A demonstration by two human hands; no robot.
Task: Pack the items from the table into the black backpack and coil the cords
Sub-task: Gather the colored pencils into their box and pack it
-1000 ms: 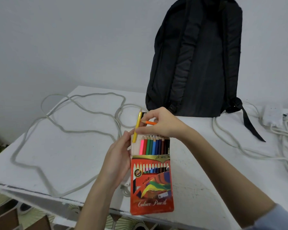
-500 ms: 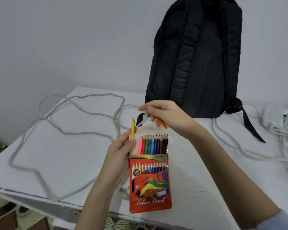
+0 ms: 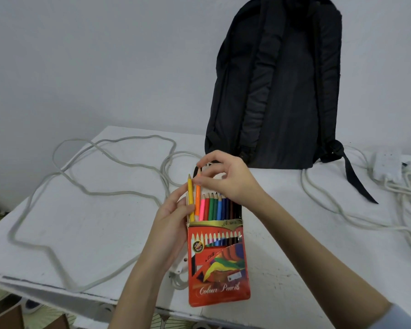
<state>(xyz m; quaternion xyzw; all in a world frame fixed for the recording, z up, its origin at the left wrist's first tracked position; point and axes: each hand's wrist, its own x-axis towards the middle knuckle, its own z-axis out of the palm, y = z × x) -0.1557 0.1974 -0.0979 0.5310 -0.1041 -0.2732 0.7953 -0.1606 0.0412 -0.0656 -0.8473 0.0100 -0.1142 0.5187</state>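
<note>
On a white table against a pale wall, a black backpack is stood upright beside loose grey cords. A red pencil box is gripped by the left hand; an orange pencil is pinched by the right hand above its slot.

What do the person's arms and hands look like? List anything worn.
Both forearms are bare. The left hand and right hand show no gloves, rings or watch. Only a light blue-grey sleeve shows, on the right arm at the frame's lower right corner.

Home room: plain wall, white table.
</note>
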